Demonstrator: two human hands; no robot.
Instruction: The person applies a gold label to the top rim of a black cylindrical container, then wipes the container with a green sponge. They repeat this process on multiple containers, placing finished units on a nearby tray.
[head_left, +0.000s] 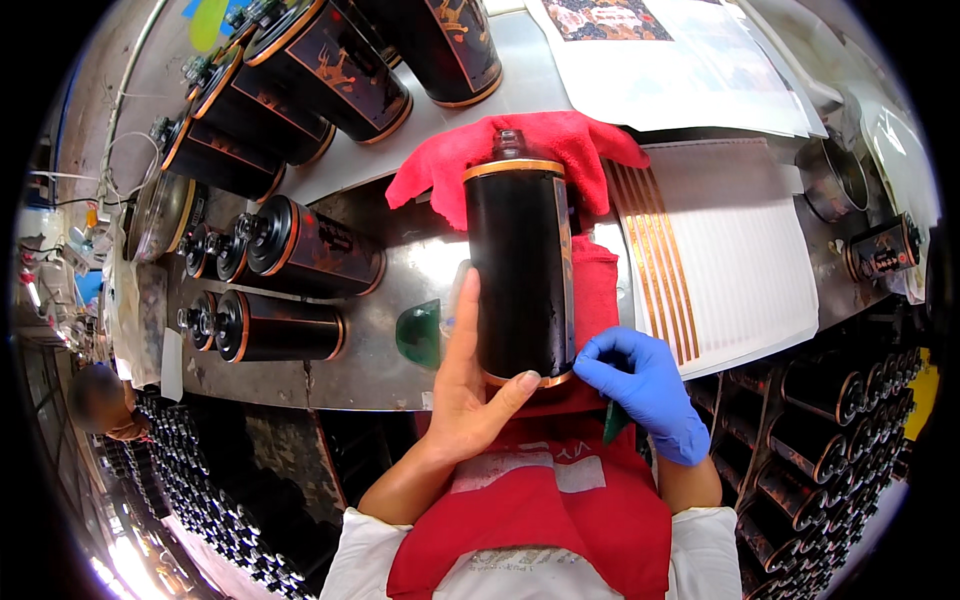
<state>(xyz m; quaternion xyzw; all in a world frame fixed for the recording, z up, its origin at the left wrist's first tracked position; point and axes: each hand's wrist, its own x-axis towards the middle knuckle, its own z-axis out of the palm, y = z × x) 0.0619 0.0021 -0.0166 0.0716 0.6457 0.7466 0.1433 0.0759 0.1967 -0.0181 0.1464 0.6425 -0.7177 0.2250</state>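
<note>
A black cylindrical bottle (520,270) with copper bands at shoulder and base lies with its glass neck away from me, over a red cloth (455,165). My bare left hand (470,385) holds its left side, fingers stretched along it and thumb at the base band. My blue-gloved right hand (640,385) is closed, with thumb and forefinger pinched at the base's right edge. What the fingertips grip is too small to make out. A dark green flat piece (613,424) sticks out beneath that hand and seems held in it.
Several copper strips (655,265) lie on a white sheet (740,250) at the right. A green translucent piece (418,333) rests on the metal table (400,375). More black bottles (290,325) stand at the left. Racks of bottles (800,440) are below right. Another person (125,425) is at far left.
</note>
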